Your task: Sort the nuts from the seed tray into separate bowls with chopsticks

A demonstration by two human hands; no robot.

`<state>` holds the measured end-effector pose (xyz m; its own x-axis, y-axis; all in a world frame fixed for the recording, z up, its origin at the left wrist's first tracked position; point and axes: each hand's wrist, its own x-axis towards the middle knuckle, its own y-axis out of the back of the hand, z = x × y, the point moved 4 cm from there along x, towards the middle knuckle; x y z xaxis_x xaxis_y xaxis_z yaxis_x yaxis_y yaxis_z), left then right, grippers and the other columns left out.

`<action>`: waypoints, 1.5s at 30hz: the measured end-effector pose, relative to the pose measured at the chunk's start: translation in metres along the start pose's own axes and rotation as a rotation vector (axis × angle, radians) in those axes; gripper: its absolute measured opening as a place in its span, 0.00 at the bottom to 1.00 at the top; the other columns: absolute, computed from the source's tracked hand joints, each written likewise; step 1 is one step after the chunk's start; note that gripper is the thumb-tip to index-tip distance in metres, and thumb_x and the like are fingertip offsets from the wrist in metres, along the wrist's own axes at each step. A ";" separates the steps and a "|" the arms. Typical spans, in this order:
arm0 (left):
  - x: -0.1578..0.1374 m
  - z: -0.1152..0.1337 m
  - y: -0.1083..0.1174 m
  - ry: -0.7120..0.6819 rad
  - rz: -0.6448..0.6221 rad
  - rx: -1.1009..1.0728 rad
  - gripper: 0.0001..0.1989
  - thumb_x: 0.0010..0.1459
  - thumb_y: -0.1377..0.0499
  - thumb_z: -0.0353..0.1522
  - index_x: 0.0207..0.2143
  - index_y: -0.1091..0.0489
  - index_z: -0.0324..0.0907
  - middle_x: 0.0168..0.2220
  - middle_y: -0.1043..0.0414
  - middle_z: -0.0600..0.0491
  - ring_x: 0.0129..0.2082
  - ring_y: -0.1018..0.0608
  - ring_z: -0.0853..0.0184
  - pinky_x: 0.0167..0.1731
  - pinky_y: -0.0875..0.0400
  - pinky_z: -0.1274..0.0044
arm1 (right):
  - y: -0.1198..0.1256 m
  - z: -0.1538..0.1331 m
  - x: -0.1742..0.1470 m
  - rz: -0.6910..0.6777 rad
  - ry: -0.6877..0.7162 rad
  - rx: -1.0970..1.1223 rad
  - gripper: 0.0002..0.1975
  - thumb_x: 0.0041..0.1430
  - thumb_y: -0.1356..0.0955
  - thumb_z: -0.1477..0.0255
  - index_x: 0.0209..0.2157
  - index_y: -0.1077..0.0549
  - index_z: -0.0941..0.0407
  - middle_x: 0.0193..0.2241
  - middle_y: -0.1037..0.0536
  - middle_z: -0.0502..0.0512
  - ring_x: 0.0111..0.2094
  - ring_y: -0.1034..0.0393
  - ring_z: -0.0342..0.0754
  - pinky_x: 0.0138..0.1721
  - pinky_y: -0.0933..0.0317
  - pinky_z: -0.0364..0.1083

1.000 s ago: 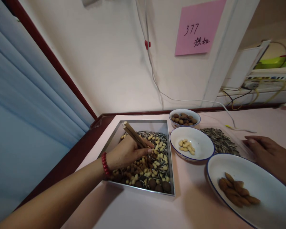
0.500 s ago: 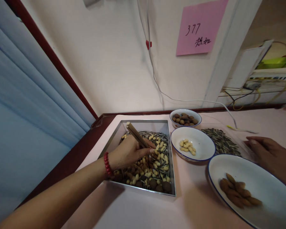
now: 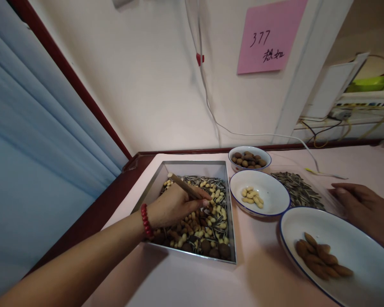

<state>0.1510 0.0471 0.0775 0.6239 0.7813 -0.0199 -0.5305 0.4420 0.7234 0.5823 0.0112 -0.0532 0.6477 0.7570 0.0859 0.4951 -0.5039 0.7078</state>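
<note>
My left hand (image 3: 176, 204) is closed around a pair of wooden chopsticks (image 3: 183, 184), over a square metal-walled tray (image 3: 232, 221). Their tips are hidden behind my fingers. Mixed in this tray lie peanuts (image 3: 217, 196), striped sunflower seeds (image 3: 195, 180) and large round brown nuts (image 3: 205, 246). My right hand (image 3: 368, 209) rests at the right, its fingers stretched out by the edge of a clear plastic container of sunflower seeds (image 3: 296, 187). Whether it touches that edge I cannot tell. In front of it is a blue-rimmed bowl (image 3: 368, 264) with several almonds (image 3: 321, 258).
Right of the metal tray, a white bowl (image 3: 277, 198) holds several peanuts. Behind it, a smaller bowl (image 3: 265, 157) contains brown round nuts. A white cable (image 3: 259, 134) runs down the wall onto the pink tabletop (image 3: 259, 273). A blue curtain (image 3: 45, 128) hangs at left.
The chopsticks have tilted lower in my left hand, and their upper ends have come together in view. That hand has shifted slightly right within the tray. My right hand looks unchanged.
</note>
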 end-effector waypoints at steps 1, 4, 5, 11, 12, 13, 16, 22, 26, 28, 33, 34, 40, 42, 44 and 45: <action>0.000 0.000 0.000 0.000 -0.002 -0.004 0.10 0.63 0.39 0.33 0.44 0.21 0.42 0.41 0.18 0.51 0.42 0.19 0.65 0.46 0.25 0.74 | 0.000 0.000 0.000 -0.006 -0.011 0.001 0.27 0.44 0.40 0.48 0.40 0.26 0.49 0.45 0.20 0.57 0.48 0.27 0.61 0.46 0.34 0.55; 0.000 0.000 0.000 -0.033 -0.028 0.015 0.10 0.64 0.39 0.33 0.45 0.21 0.42 0.43 0.18 0.50 0.43 0.19 0.65 0.47 0.26 0.73 | 0.000 0.000 0.001 -0.010 -0.009 -0.016 0.27 0.45 0.41 0.48 0.40 0.26 0.49 0.46 0.21 0.57 0.49 0.28 0.61 0.49 0.35 0.56; 0.000 0.001 0.000 -0.053 -0.040 0.034 0.10 0.64 0.40 0.32 0.45 0.21 0.42 0.43 0.18 0.50 0.43 0.19 0.65 0.47 0.26 0.73 | 0.000 0.000 0.001 -0.009 -0.002 -0.023 0.27 0.45 0.41 0.48 0.40 0.26 0.49 0.47 0.21 0.57 0.50 0.28 0.61 0.50 0.36 0.56; 0.000 0.008 0.000 -0.079 -0.108 0.095 0.11 0.65 0.41 0.33 0.46 0.21 0.43 0.44 0.18 0.50 0.43 0.19 0.64 0.46 0.26 0.73 | 0.001 -0.002 0.000 -0.009 -0.006 -0.025 0.27 0.45 0.41 0.49 0.39 0.27 0.50 0.46 0.21 0.58 0.50 0.28 0.62 0.52 0.37 0.57; -0.001 0.008 0.000 -0.076 -0.111 0.099 0.11 0.65 0.41 0.33 0.47 0.21 0.43 0.44 0.19 0.50 0.44 0.19 0.64 0.47 0.26 0.73 | 0.001 -0.003 -0.001 -0.006 -0.010 -0.022 0.27 0.45 0.41 0.49 0.39 0.27 0.50 0.46 0.21 0.58 0.51 0.28 0.62 0.52 0.37 0.56; -0.001 0.007 -0.001 -0.076 -0.113 0.101 0.12 0.65 0.41 0.33 0.47 0.21 0.43 0.44 0.19 0.50 0.44 0.19 0.64 0.47 0.27 0.74 | 0.002 -0.004 -0.001 -0.003 -0.012 -0.021 0.27 0.45 0.41 0.49 0.39 0.27 0.50 0.45 0.20 0.58 0.51 0.29 0.62 0.53 0.37 0.56; 0.000 0.005 -0.003 -0.080 -0.119 0.088 0.12 0.66 0.41 0.33 0.49 0.21 0.44 0.45 0.19 0.51 0.45 0.20 0.65 0.47 0.27 0.75 | 0.002 -0.005 -0.001 0.001 -0.010 -0.024 0.26 0.44 0.41 0.49 0.38 0.27 0.50 0.44 0.20 0.58 0.52 0.29 0.61 0.54 0.39 0.55; 0.001 0.004 -0.004 -0.062 -0.124 0.134 0.12 0.65 0.41 0.34 0.48 0.21 0.43 0.45 0.19 0.50 0.44 0.19 0.64 0.46 0.27 0.76 | 0.003 -0.009 -0.004 -0.015 -0.028 -0.037 0.27 0.43 0.41 0.49 0.39 0.27 0.50 0.45 0.20 0.58 0.48 0.27 0.61 0.50 0.36 0.56; 0.001 0.003 -0.004 -0.060 -0.147 0.179 0.13 0.66 0.43 0.35 0.48 0.22 0.44 0.45 0.19 0.50 0.44 0.19 0.63 0.45 0.27 0.75 | 0.005 -0.016 -0.009 -0.030 -0.081 -0.016 0.27 0.42 0.41 0.49 0.39 0.28 0.50 0.45 0.21 0.57 0.44 0.26 0.61 0.42 0.33 0.54; 0.000 0.004 -0.004 -0.068 -0.151 0.187 0.13 0.67 0.43 0.34 0.47 0.21 0.44 0.44 0.19 0.51 0.43 0.19 0.63 0.45 0.27 0.75 | 0.006 -0.017 -0.010 -0.029 -0.082 -0.011 0.27 0.42 0.41 0.49 0.39 0.28 0.49 0.45 0.20 0.57 0.45 0.27 0.61 0.41 0.33 0.54; -0.001 0.006 -0.001 -0.018 -0.143 0.126 0.11 0.67 0.44 0.33 0.42 0.21 0.41 0.39 0.18 0.51 0.39 0.20 0.64 0.42 0.27 0.75 | 0.004 -0.010 -0.005 -0.020 -0.017 -0.031 0.27 0.43 0.41 0.48 0.39 0.28 0.49 0.46 0.21 0.59 0.50 0.28 0.63 0.51 0.36 0.57; -0.001 0.006 -0.001 -0.013 -0.143 0.118 0.11 0.67 0.44 0.34 0.42 0.21 0.41 0.38 0.19 0.51 0.39 0.20 0.64 0.42 0.27 0.75 | 0.004 -0.008 -0.004 -0.014 -0.001 -0.032 0.27 0.43 0.42 0.49 0.38 0.28 0.50 0.46 0.21 0.59 0.51 0.29 0.63 0.53 0.37 0.57; 0.000 0.003 0.001 -0.035 -0.090 0.097 0.12 0.66 0.43 0.34 0.45 0.21 0.41 0.41 0.19 0.50 0.41 0.20 0.64 0.44 0.27 0.74 | 0.002 -0.005 -0.002 -0.013 0.006 -0.048 0.27 0.43 0.42 0.49 0.39 0.28 0.50 0.45 0.21 0.59 0.52 0.29 0.63 0.56 0.39 0.57; 0.000 0.004 0.001 -0.052 -0.082 0.115 0.12 0.66 0.42 0.33 0.46 0.21 0.41 0.43 0.19 0.49 0.43 0.20 0.64 0.45 0.27 0.74 | 0.002 -0.004 -0.002 -0.009 0.015 -0.050 0.28 0.44 0.42 0.49 0.39 0.28 0.50 0.45 0.21 0.59 0.53 0.29 0.63 0.56 0.39 0.57; 0.000 0.005 0.000 -0.066 -0.099 0.139 0.12 0.66 0.42 0.33 0.47 0.21 0.41 0.44 0.19 0.50 0.44 0.20 0.64 0.46 0.28 0.74 | 0.002 -0.001 -0.001 -0.004 0.027 -0.053 0.28 0.45 0.42 0.49 0.40 0.28 0.50 0.46 0.21 0.58 0.52 0.29 0.63 0.55 0.38 0.58; 0.000 0.006 0.000 -0.069 -0.110 0.146 0.12 0.66 0.42 0.32 0.47 0.21 0.42 0.44 0.19 0.51 0.44 0.20 0.64 0.47 0.27 0.74 | 0.002 0.000 -0.001 -0.001 0.028 -0.058 0.27 0.46 0.42 0.48 0.40 0.28 0.50 0.46 0.21 0.58 0.52 0.29 0.63 0.55 0.38 0.58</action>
<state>0.1544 0.0442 0.0812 0.7143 0.6973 -0.0604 -0.3709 0.4503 0.8122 0.5829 0.0098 -0.0522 0.6304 0.7692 0.1048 0.4603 -0.4790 0.7474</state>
